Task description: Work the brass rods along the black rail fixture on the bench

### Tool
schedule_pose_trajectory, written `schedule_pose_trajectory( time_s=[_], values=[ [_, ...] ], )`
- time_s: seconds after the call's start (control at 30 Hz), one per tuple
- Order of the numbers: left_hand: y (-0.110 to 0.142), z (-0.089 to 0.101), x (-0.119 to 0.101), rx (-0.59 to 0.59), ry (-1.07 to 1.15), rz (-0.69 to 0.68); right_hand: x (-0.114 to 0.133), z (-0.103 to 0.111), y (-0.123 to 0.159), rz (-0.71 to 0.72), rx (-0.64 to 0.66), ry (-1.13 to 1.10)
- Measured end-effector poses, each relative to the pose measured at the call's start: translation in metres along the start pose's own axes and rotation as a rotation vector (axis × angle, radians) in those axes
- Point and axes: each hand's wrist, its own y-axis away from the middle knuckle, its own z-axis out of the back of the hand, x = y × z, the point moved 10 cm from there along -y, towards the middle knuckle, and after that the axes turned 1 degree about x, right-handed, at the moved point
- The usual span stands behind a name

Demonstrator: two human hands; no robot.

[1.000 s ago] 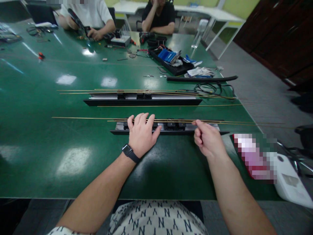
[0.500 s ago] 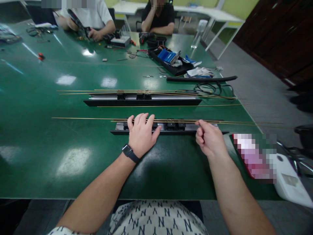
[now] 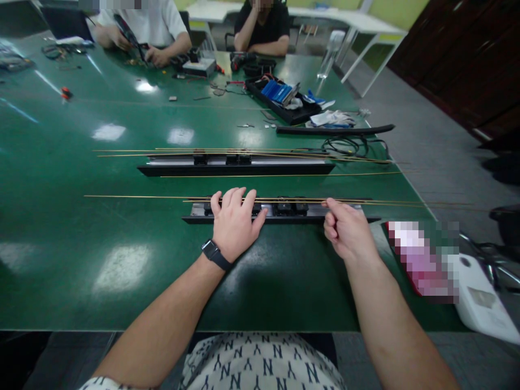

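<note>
My left hand [image 3: 235,222] lies with spread fingers across the nearer metal channel [image 3: 268,210], a long rail with black edges and several black blocks [image 3: 284,208] in it. Thin brass-coloured rods [image 3: 138,196] run lengthwise over this channel and pass under my left fingers. At its right part, my right hand [image 3: 347,225] is closed, thumb and forefinger pinching one of the thin rods. The other right fingers are curled in. A second, similar channel [image 3: 235,169] lies farther back with more thin rods [image 3: 280,150] along it.
Black cable [image 3: 345,145], a curved black strip [image 3: 335,130], gloves [image 3: 333,119] and a black tray [image 3: 294,115] lie beyond the channels. A clear bottle [image 3: 331,54] stands farther back. A white device [image 3: 483,298] is at the right edge. Two people sit across the green table [image 3: 162,287].
My right hand has shifted slightly right, then a little back left, keeping its pinch; a rod's left end under my left hand moved right a little. My left hand stays in place.
</note>
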Motion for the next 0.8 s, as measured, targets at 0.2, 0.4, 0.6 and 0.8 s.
schedule_pose_trajectory(
  time_s=[0.2,0.4,0.6,0.8],
  values=[
    [-0.0003,0.0003,-0.0001,0.005,0.007,-0.002,0.0012,0.0002,0.0001,0.003,-0.008,-0.022],
    [-0.0006,0.0008,-0.0004,0.003,0.002,-0.005,0.0035,0.0039,-0.0004,0.020,-0.034,-0.037],
    [-0.0004,0.0001,-0.0003,0.003,0.010,0.003,0.0038,0.0037,-0.0007,0.020,-0.031,-0.021],
    [-0.0004,-0.0004,0.0002,0.004,0.012,0.005,-0.0006,-0.0023,0.0010,-0.004,0.008,0.017]
  ],
)
